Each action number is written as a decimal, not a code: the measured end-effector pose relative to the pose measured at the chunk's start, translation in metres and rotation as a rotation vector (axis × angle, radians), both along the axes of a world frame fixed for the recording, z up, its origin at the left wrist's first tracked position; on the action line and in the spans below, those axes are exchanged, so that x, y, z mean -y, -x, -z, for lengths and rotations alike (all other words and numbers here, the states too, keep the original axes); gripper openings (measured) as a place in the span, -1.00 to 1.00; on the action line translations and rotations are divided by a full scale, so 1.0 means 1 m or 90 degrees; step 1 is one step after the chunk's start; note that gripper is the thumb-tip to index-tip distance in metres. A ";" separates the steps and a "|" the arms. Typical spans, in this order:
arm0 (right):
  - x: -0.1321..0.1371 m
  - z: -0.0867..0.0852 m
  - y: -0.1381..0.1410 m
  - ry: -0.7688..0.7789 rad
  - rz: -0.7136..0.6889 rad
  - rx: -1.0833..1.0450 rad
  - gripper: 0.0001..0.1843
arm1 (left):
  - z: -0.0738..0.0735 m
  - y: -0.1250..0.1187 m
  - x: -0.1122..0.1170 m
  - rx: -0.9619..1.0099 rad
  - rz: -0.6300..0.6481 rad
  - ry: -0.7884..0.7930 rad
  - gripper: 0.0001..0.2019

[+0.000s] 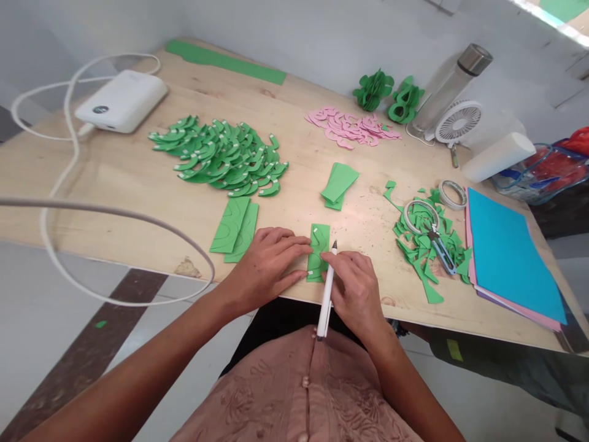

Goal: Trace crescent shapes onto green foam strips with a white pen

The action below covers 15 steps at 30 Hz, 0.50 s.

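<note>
Close to the table's front edge lies a small green paper strip with a curved line and small white patches on it. The fingers of my left hand stretch out flat, their tips at the strip's left edge. A white pen with a dark tip is held in my right hand, its tip pointing away from me. That hand's fingertips touch the strip's right side. Green pieces with drawn curves lie just left of my left hand. More green paper rectangles sit beyond the strip.
Green curved cutouts and pink cutouts lie farther back. At right are green scraps, scissors, a tape roll and blue sheets. A white cable loops from a power bank at left.
</note>
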State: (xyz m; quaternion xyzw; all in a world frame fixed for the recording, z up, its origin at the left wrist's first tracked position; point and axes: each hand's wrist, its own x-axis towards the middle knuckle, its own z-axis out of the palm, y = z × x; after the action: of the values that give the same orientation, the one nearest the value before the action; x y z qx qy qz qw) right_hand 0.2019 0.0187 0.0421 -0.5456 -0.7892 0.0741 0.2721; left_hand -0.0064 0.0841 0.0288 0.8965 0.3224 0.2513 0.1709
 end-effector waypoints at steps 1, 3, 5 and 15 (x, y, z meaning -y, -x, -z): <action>0.000 0.000 0.000 -0.002 0.000 0.000 -0.62 | 0.000 0.000 0.000 0.001 0.001 -0.003 -0.76; 0.000 0.000 0.000 -0.004 -0.002 0.000 -0.63 | 0.001 0.000 0.000 0.003 0.002 -0.009 -0.77; 0.000 0.000 0.000 -0.006 -0.003 -0.001 -0.62 | 0.002 0.000 0.000 0.005 0.001 -0.014 -0.77; 0.000 0.001 0.001 -0.023 -0.005 0.000 -0.62 | 0.002 0.001 0.000 0.019 0.009 -0.032 -0.78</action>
State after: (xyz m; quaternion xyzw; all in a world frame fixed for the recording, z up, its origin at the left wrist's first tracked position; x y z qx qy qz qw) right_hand 0.2009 0.0190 0.0410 -0.5377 -0.7925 0.0609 0.2813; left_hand -0.0078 0.0842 0.0270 0.8987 0.3073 0.2716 0.1551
